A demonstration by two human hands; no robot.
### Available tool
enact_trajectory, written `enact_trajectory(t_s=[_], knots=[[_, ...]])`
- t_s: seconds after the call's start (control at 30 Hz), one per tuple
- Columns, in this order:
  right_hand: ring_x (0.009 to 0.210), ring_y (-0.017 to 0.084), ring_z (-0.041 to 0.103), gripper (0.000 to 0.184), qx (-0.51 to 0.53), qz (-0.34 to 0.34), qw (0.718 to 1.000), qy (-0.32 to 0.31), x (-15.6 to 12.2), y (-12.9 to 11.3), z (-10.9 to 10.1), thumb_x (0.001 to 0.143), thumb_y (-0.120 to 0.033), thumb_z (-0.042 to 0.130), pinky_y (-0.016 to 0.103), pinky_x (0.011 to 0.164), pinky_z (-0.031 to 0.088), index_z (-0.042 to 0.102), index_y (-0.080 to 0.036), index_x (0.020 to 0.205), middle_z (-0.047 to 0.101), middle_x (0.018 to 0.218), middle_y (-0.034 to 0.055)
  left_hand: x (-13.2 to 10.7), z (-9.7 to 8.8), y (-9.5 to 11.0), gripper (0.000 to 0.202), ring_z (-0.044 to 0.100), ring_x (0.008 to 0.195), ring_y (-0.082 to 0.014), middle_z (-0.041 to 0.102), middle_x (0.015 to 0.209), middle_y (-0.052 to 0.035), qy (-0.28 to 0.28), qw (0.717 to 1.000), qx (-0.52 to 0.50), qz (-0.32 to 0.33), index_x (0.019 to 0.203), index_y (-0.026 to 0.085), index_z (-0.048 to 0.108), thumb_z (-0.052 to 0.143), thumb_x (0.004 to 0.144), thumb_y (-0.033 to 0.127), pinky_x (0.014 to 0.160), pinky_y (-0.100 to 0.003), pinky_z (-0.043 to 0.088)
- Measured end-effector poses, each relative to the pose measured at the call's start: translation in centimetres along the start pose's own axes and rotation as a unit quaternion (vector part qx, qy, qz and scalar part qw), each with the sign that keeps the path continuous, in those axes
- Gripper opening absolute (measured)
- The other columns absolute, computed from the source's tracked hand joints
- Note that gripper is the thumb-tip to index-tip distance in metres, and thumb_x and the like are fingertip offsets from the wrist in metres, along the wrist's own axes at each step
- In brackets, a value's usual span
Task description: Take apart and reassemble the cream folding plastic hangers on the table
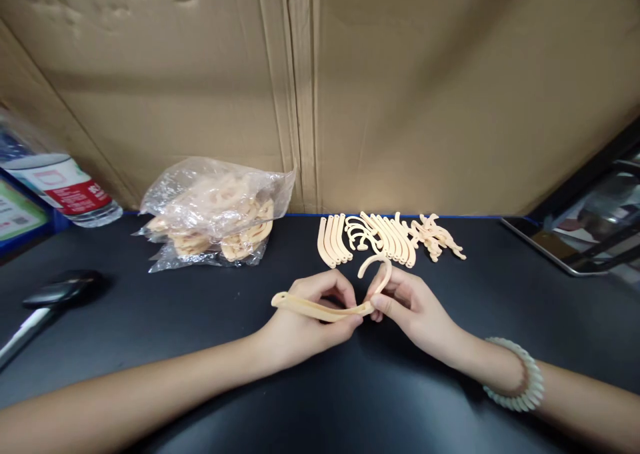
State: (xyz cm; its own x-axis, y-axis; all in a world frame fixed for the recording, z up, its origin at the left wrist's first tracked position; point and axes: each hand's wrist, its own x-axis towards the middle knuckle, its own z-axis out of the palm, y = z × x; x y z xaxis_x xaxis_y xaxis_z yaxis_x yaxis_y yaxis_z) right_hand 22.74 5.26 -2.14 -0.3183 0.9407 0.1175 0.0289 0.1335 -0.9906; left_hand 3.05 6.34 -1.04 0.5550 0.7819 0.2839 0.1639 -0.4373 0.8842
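Observation:
Between the thumb and fingers of my left hand (310, 314) is a curved beige plastic hanger arm (315, 311), its holed end pointing left. My right hand (407, 301) pinches a curved beige hanger hook (385, 277), whose open curve points up and left. The hook's lower end meets the right end of the arm between my fingertips; whether the two are locked together is hidden. Beyond my hands lie a row of matching hanger arms (333, 241), several loose hooks (357, 231), more arms (395, 237) and a pile of small beige pieces (435, 234).
A clear plastic bag (215, 207) of beige parts sits at the back left of the black table (200, 401). Further left are a labelled water bottle (75, 191) and a black-headed tool with a pale handle (60, 294). Cardboard (425, 94) stands behind; a dark-framed object (575, 227) is at right.

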Motion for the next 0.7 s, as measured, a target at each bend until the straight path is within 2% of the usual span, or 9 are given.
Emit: enact_trajectory(t_s=[0.1,0.2,0.27,0.47,0.57,0.63,0.7], knots=[[0.063,0.011,0.058,0.022,0.007,-0.009,1.000,-0.011,0.1,-0.1,-0.1,0.084,-0.037,0.065,0.026,0.060,0.051,0.057,-0.018,0.078,0.061,0.074,0.0012,0.3,0.2,-0.1,0.019,0.052,0.058,-0.0082,0.059,0.070,0.0017,0.026,0.993,-0.072,-0.086,0.076,0.015,0.053,0.070,0.078,0.024,0.052,-0.019,0.042],[0.069,0.011,0.058,0.019,0.004,-0.026,1.000,-0.002,0.2,-0.2,-0.2,0.084,-0.035,0.067,0.023,0.057,0.051,0.061,-0.017,0.080,0.061,0.085,0.0033,0.7,0.0,-0.4,0.026,0.058,0.066,-0.0099,0.060,0.074,0.0033,0.072,0.978,-0.150,-0.126,0.086,0.017,0.051,0.074,0.073,0.023,0.062,-0.021,0.048],[0.066,0.010,0.056,0.017,0.004,-0.025,1.000,0.001,0.2,-0.2,-0.2,0.084,-0.034,0.067,0.021,0.053,0.050,0.064,-0.018,0.082,0.059,0.082,0.0017,0.8,-0.1,-0.5,0.031,0.061,0.072,-0.0112,0.061,0.077,0.0038,0.083,0.970,-0.185,-0.136,0.093,0.018,0.050,0.074,0.073,0.022,0.069,-0.024,0.051],[0.061,0.011,0.059,0.015,0.020,-0.008,1.000,-0.017,0.2,0.2,-0.4,0.085,-0.033,0.066,0.023,0.054,0.052,0.064,-0.019,0.088,0.062,0.070,-0.0003,0.7,-0.1,-0.3,0.022,0.063,0.078,-0.0123,0.066,0.084,-0.0006,0.011,0.971,-0.198,-0.130,0.086,0.016,0.052,0.071,0.078,0.023,0.078,-0.028,0.051],[0.061,0.013,0.060,0.014,-0.064,-0.050,0.996,0.033,0.5,0.5,-1.4,0.088,-0.032,0.060,0.026,0.053,0.052,0.064,-0.019,0.094,0.064,0.075,0.0015,0.7,-0.1,-0.4,0.025,0.064,0.075,-0.0114,0.067,0.080,0.0003,0.020,0.967,-0.212,-0.140,0.082,0.016,0.049,0.073,0.077,0.022,0.075,-0.026,0.051],[0.069,0.016,0.061,0.011,-0.208,-0.135,0.965,0.086,0.9,0.6,-2.7,0.090,-0.027,0.058,0.030,0.060,0.052,0.065,-0.020,0.094,0.066,0.082,0.0039,0.8,-0.2,-0.4,0.026,0.064,0.075,-0.0112,0.066,0.079,0.0012,0.037,0.964,-0.223,-0.138,0.082,0.017,0.049,0.073,0.077,0.023,0.072,-0.025,0.052],[0.081,0.020,0.060,0.010,-0.371,-0.240,0.890,0.107,1.6,0.7,-4.4,0.090,-0.021,0.056,0.036,0.074,0.051,0.066,-0.020,0.092,0.068,0.085,0.0051,0.8,-0.3,-0.4,0.026,0.064,0.074,-0.0112,0.065,0.079,0.0016,0.048,0.961,-0.235,-0.134,0.083,0.017,0.049,0.073,0.078,0.026,0.069,-0.024,0.052]])
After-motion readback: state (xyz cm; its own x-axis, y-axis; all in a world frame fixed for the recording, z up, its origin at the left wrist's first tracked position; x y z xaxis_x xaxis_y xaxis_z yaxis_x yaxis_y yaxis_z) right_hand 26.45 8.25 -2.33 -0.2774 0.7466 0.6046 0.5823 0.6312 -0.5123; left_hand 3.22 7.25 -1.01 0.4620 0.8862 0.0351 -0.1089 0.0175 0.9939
